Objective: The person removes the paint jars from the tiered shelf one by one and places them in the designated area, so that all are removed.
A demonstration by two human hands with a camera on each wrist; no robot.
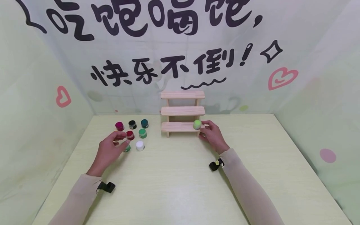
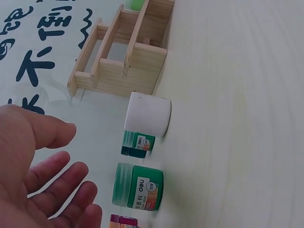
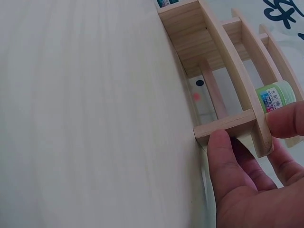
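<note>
A light green paint jar (image 1: 197, 124) stands at the right end of the lowest step of a small three-tier wooden shelf (image 1: 180, 126). At that end is my right hand (image 1: 212, 135). One fingertip touches the side of the jar, and other fingers lie against the shelf's leg below the step in the right wrist view. My left hand (image 1: 111, 149) hovers with parted fingers beside a dark red jar (image 1: 130, 135) and a green jar (image 1: 127, 148), which it partly hides. A white jar (image 2: 148, 114) stands near its fingertips. Nothing is between the left fingers.
Behind stand a magenta jar (image 1: 119, 126), a black jar (image 1: 132, 124), a teal jar (image 1: 144, 123) and another green jar (image 1: 142, 133). A printed cloth (image 1: 135, 103) hangs behind the table (image 1: 174, 184), right at the shelf's back.
</note>
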